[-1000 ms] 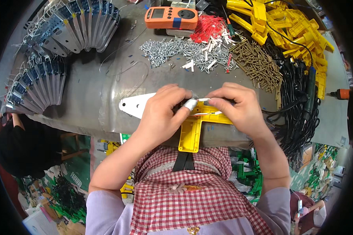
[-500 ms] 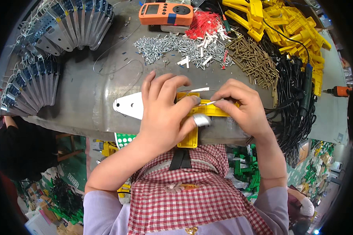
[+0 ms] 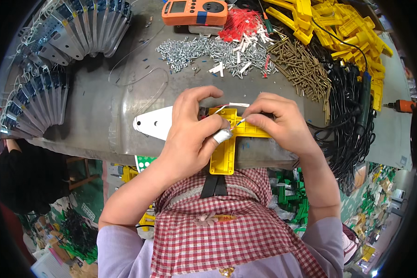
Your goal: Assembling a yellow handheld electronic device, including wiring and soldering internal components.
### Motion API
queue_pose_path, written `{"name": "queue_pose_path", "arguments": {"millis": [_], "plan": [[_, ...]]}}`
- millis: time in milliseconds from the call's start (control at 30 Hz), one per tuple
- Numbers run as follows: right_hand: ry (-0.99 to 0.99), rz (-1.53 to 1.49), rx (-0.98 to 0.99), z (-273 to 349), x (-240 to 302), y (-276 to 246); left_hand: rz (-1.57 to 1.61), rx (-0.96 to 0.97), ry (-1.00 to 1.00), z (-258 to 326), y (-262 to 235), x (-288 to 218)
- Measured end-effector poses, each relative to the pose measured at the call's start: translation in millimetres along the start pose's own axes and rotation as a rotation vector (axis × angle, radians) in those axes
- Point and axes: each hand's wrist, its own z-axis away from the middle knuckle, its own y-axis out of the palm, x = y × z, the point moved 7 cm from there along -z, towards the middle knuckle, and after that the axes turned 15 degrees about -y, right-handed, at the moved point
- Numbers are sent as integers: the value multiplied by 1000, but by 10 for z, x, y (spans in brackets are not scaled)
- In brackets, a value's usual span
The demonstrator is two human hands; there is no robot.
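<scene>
A yellow T-shaped plastic part (image 3: 224, 150) lies at the table's near edge on a white metal bracket (image 3: 153, 123). My left hand (image 3: 190, 132) presses down on the part's upper left, a taped thumb tip resting on the yellow plastic. My right hand (image 3: 280, 120) pinches a thin white wire end (image 3: 238, 122) over the part's centre. A white strip (image 3: 238, 105) shows just above the part between my two hands.
Silver screws (image 3: 194, 48), white plugs, red ties (image 3: 243, 23) and brass screws (image 3: 301, 62) lie in piles further back. An orange meter (image 3: 194, 11), yellow parts (image 3: 343, 32), black cables (image 3: 352, 111) and fanned metal brackets (image 3: 41, 99) ring the grey table (image 3: 102, 102).
My left hand shifted from gripping the part's top to pressing on it with fingers spread. My right hand keeps pinching the small wire at the part's centre.
</scene>
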Motion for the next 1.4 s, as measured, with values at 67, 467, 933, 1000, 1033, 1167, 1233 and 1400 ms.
{"name": "queue_pose_path", "arguments": {"millis": [67, 467, 933, 1000, 1033, 1167, 1233, 1400], "plan": [[38, -56, 16, -6, -19, 35, -21, -1, 12, 5, 4, -7], [-143, 176, 69, -14, 76, -68, -396, -46, 120, 48, 129, -144], [-86, 564, -85, -421, -639, -657, -459, -88, 137, 99, 198, -175], [-159, 931, -140, -651, -918, -952, -430, -70, 68, 44, 197, -180], [-165, 1080, -109, -775, -1076, -1021, -396, -66, -3, 8, 176, -145], [-249, 1210, 40, -1063, -1572, -951, -351, -46, -82, -53, 181, -117], [-270, 1071, -50, -1068, -1378, -976, -361, -31, -80, -96, 226, -96], [-586, 880, -398, -688, -217, -1035, -566, -90, 94, -67, 335, -229]]}}
